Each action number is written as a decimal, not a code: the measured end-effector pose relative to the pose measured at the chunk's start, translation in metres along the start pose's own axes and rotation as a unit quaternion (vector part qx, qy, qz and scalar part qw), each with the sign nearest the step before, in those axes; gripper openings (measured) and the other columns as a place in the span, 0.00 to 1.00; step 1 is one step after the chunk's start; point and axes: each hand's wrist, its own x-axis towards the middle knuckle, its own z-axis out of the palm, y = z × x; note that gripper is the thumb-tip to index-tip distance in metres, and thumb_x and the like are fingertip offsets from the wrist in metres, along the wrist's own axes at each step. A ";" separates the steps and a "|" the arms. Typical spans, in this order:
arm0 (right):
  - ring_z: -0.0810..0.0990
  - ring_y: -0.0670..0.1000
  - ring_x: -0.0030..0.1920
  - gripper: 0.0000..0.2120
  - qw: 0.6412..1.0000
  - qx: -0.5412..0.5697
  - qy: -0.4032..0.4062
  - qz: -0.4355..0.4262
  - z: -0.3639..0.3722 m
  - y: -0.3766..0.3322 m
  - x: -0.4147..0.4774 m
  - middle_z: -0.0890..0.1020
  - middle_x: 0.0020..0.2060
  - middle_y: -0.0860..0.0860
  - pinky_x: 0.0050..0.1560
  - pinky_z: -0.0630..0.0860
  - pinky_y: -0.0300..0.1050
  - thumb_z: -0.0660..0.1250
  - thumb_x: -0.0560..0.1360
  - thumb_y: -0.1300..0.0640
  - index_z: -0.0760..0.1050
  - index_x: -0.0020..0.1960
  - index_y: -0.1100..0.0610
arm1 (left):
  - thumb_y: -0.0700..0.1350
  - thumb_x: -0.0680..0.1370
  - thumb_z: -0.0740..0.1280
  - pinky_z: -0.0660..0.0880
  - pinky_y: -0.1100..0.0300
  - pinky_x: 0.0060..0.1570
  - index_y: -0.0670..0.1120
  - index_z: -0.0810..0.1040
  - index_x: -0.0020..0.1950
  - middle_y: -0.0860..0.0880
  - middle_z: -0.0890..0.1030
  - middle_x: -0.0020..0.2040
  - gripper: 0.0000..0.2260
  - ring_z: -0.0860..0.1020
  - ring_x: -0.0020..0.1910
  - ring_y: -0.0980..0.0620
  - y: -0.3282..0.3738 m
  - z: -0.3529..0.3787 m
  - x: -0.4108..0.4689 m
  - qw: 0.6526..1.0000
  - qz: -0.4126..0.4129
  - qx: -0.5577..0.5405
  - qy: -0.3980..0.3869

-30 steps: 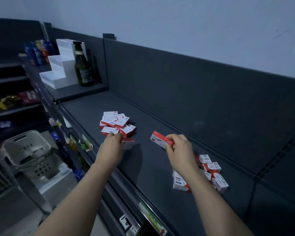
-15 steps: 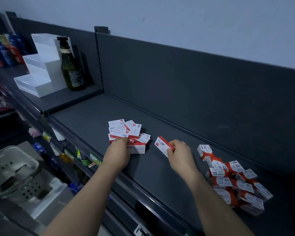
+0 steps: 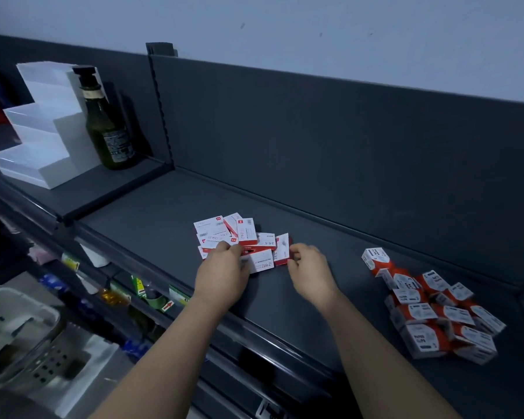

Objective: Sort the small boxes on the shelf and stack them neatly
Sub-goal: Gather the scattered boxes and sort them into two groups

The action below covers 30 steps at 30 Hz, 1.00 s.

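Observation:
A loose pile of flat red and white boxes [image 3: 224,229] lies mid-shelf. My left hand [image 3: 223,275] lies on the pile's near side, its curled fingers gripping a flat box [image 3: 260,261] there. At the pile's right edge, my right hand [image 3: 310,272] pinches another flat red and white box [image 3: 282,248] by its right side. A second heap of thicker orange and white paper-clip boxes [image 3: 430,313] sits on the shelf to the right, apart from both hands.
The dark grey shelf [image 3: 152,213] has a back panel and a raised front lip. On the higher shelf to the left stand a green bottle [image 3: 108,128] and a white stepped display stand [image 3: 40,134]. A grey plastic basket [image 3: 15,337] sits lower left.
My right hand carried its flat box leftward and brought it down against the pile's right edge. My left hand stayed on the pile. The view shifted, bringing the paper-clip boxes fully into sight.

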 end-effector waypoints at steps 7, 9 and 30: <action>0.77 0.54 0.53 0.12 0.998 -0.042 0.027 -0.034 -0.014 -0.004 -0.014 0.77 0.55 0.54 0.54 0.74 0.47 0.59 0.78 0.59 0.75 0.60 0.57 | 0.49 0.77 0.62 0.72 0.54 0.47 0.45 0.77 0.57 0.47 0.77 0.53 0.12 0.73 0.53 0.44 0.005 -0.010 0.007 0.999 0.036 0.025 0.028; 0.76 0.54 0.58 0.15 0.996 -0.067 0.030 -0.042 -0.023 -0.004 -0.020 0.76 0.60 0.53 0.57 0.72 0.46 0.59 0.78 0.58 0.72 0.64 0.57 | 0.49 0.78 0.61 0.70 0.54 0.48 0.45 0.78 0.56 0.47 0.77 0.53 0.12 0.73 0.53 0.44 0.014 -0.013 0.009 0.997 0.062 0.025 0.037; 0.74 0.50 0.61 0.16 0.951 -0.182 0.237 0.077 -0.196 0.135 -0.193 0.77 0.62 0.50 0.60 0.68 0.42 0.60 0.79 0.54 0.72 0.65 0.56 | 0.48 0.78 0.60 0.69 0.55 0.50 0.46 0.80 0.55 0.48 0.81 0.52 0.12 0.75 0.51 0.44 0.267 0.026 -0.083 0.932 0.348 -0.103 0.005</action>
